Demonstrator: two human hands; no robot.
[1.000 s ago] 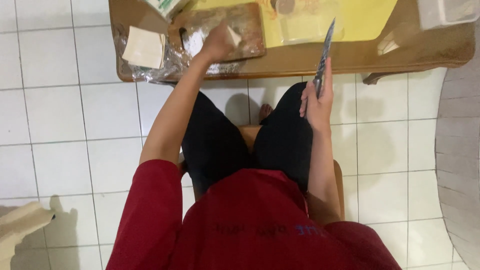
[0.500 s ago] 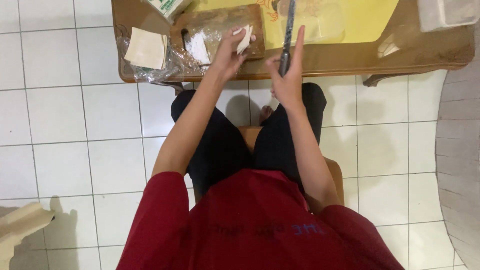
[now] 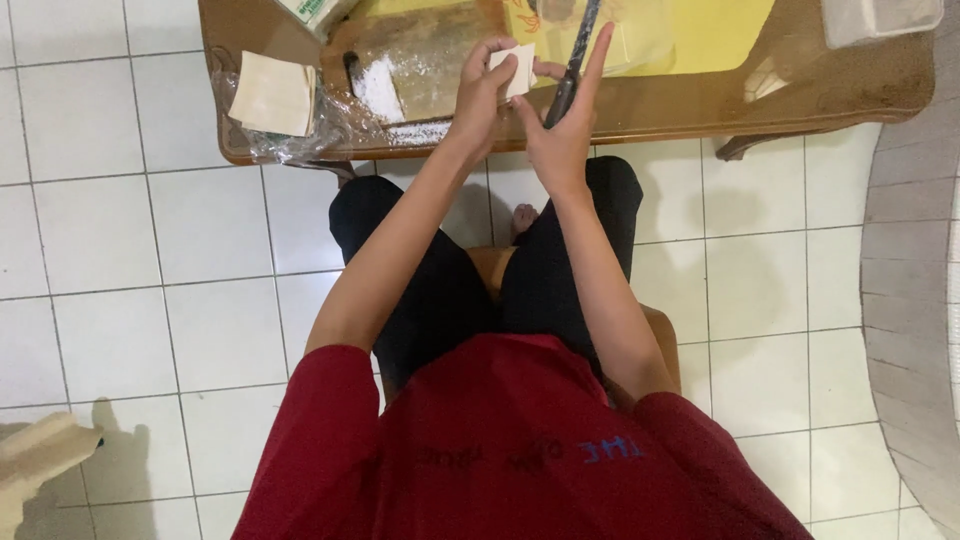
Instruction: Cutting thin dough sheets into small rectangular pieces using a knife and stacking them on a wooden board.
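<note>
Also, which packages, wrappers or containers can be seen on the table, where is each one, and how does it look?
Green and white package: top edge of the table, left of the wooden board, mostly cut off.
Clear plastic bag: left end of the table, crumpled, under a stack of pale square sheets.
Clear plastic container: table's far right corner, box-shaped, partly out of view.
No signs or screens.

1. The desk (image 3: pixel 700 100) is glossy brown wood.
2. The mat (image 3: pixel 700 30) at its far edge is bright yellow.
3. The wrapper stack (image 3: pixel 272 93) at the desk's left corner is cream.
4. The board (image 3: pixel 425 60) is brown, dusted with white flour.
5. The floor (image 3: pixel 130 250) is white square tiles with grey grout.
6. The shirt (image 3: pixel 520 440) is red.
</note>
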